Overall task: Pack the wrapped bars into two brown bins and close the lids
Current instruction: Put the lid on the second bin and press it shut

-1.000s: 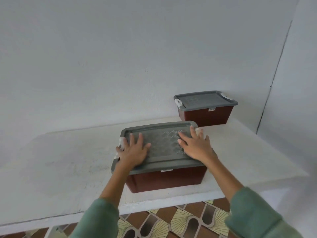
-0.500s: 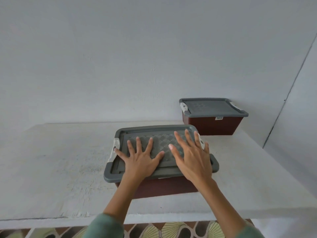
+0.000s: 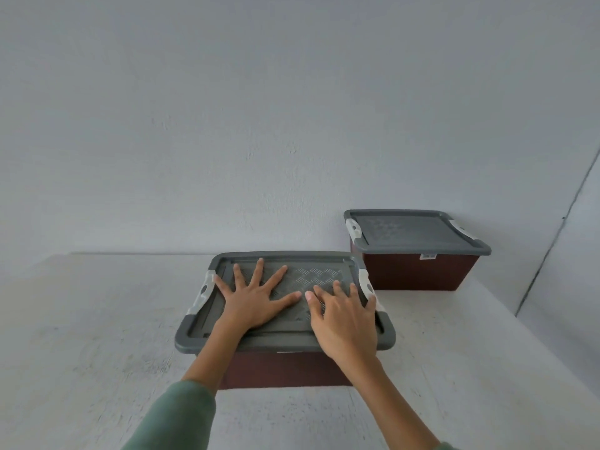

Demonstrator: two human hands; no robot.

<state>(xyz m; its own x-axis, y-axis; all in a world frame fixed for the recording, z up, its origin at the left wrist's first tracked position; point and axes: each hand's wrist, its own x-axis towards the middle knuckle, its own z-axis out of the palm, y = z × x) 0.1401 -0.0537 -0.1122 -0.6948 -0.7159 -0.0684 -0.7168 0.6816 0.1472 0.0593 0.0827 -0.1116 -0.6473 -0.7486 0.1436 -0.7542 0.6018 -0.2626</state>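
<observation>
A brown bin (image 3: 285,370) stands in front of me on the white table (image 3: 91,336), covered by a grey lid (image 3: 292,261) with white latches at both ends. My left hand (image 3: 253,303) lies flat on the lid's left half, fingers spread. On the lid's right half rests my right hand (image 3: 344,319), palm down, its fingers near the right latch (image 3: 365,282). A second brown bin (image 3: 415,271) with its grey lid (image 3: 412,230) on sits at the back right against the wall. No wrapped bars are visible; the bins' insides are hidden.
A white wall (image 3: 259,125) rises right behind the table. At the right a side wall (image 3: 578,287) meets it in a corner beside the far bin. Bare tabletop stretches to the left of the near bin.
The view has shifted forward and up, so the floor tiles are out of sight. Both hands stay flat on the near lid; the right hand has slid toward the right latch.
</observation>
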